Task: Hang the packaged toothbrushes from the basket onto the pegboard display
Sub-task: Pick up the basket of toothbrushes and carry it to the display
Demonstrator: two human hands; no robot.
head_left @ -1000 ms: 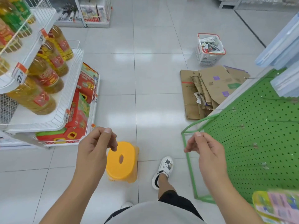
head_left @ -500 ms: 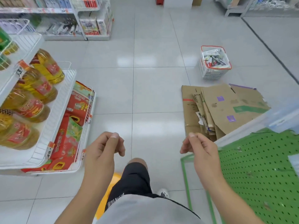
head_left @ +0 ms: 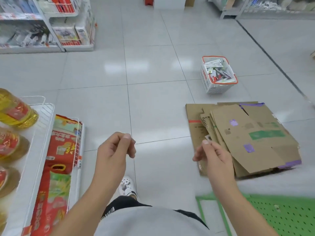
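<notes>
Head view of a shop aisle, described from the wearer outward. Nearest the camera, at the lower right, lies a corner of the green pegboard (head_left: 281, 217), its perforated face and green frame blurred. A grey shirt front and dark shorts fill the bottom centre, and one white patterned shoe (head_left: 127, 185) stands on the pale tiled floor (head_left: 153, 108) just ahead of them. Both bare forearms reach forward over the floor. The left hand (head_left: 114, 150) is raised with its fingers loosely curled and the thumb tip resting against the forefinger; nothing is seen between them. The right hand (head_left: 212, 156) is likewise loosely curled, thumb uppermost, and holds nothing visible; it overlaps the near left edge of the cardboard in this view, though whether it touches cannot be told. At the left edge stands a white wire shelf (head_left: 46, 116) carrying bottles of yellow cooking oil (head_left: 15, 111) with red labels, and below and beside these are red printed bags (head_left: 63, 143) standing on edge. To the right of centre, beyond the right hand, a stack of flattened cardboard boxes (head_left: 252, 137) lies flat on the tiles, bearing purple tape and a green printed patch. Farther on, well apart from both hands and beyond the cardboard, the white basket (head_left: 207, 79) with an orange rim sits on the floor, holding a jumble of packaged toothbrushes (head_left: 217, 72) too small to distinguish singly. In the far left background are white shelving units (head_left: 56, 36) stocked with boxed goods.
</notes>
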